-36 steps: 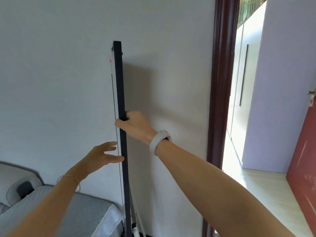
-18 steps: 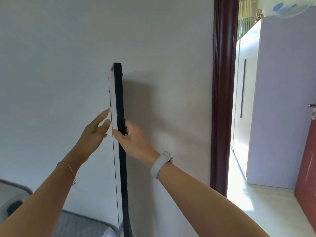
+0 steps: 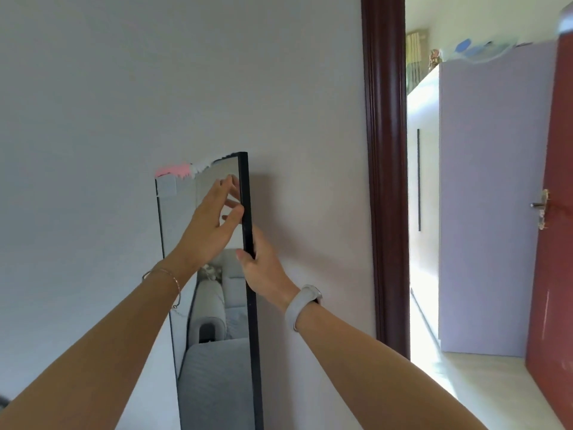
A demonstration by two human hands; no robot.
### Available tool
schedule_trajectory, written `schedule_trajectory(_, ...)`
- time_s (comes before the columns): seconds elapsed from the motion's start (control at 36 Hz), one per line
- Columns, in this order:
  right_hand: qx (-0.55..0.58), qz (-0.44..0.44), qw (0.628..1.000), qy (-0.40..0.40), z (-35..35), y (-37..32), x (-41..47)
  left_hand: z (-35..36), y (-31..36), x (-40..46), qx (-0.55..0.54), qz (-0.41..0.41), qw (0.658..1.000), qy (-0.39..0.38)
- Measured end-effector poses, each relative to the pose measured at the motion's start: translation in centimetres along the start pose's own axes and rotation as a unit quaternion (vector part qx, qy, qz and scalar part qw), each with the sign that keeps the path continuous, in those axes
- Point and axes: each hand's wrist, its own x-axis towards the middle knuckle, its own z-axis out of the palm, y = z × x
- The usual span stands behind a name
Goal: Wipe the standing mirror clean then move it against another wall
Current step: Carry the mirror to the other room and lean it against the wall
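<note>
A tall standing mirror (image 3: pixel 214 367) with a thin black frame stands upright close to the pale wall, its glass turned partly toward me. It reflects a grey bed or sofa. My right hand (image 3: pixel 263 268) grips the mirror's right frame edge at mid height, thumb in front. My left hand (image 3: pixel 214 225) is open with fingers spread, in front of the upper glass, fingertips near the right frame. Whether it touches the glass I cannot tell. The mirror's foot is out of view.
A dark wooden door frame (image 3: pixel 384 181) stands right of the mirror, opening onto a hallway with a lilac wardrobe (image 3: pixel 490 212) and light floor. A red-brown door (image 3: pixel 555 243) with a handle hangs open at the far right. Pink and white smears mark the mirror's top edge (image 3: pixel 183 170).
The mirror has turned from edge-on to showing its glass. My left hand has moved up and right across the glass. My right hand keeps its hold on the frame.
</note>
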Motion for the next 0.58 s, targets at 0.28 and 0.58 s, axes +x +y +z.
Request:
schedule_trajectory(0.28,-0.034,0.048,0.998,0.003,-2.1,1.8,3.0,2.6,-2.9,4.1,0.061,-0.042,0.997,0.027)
schedule_trajectory(0.58,-0.024,0.059,0.998,-0.02,-3.9,3.3,5.7,5.3,-3.8,6.1,0.145,-0.075,0.985,0.053)
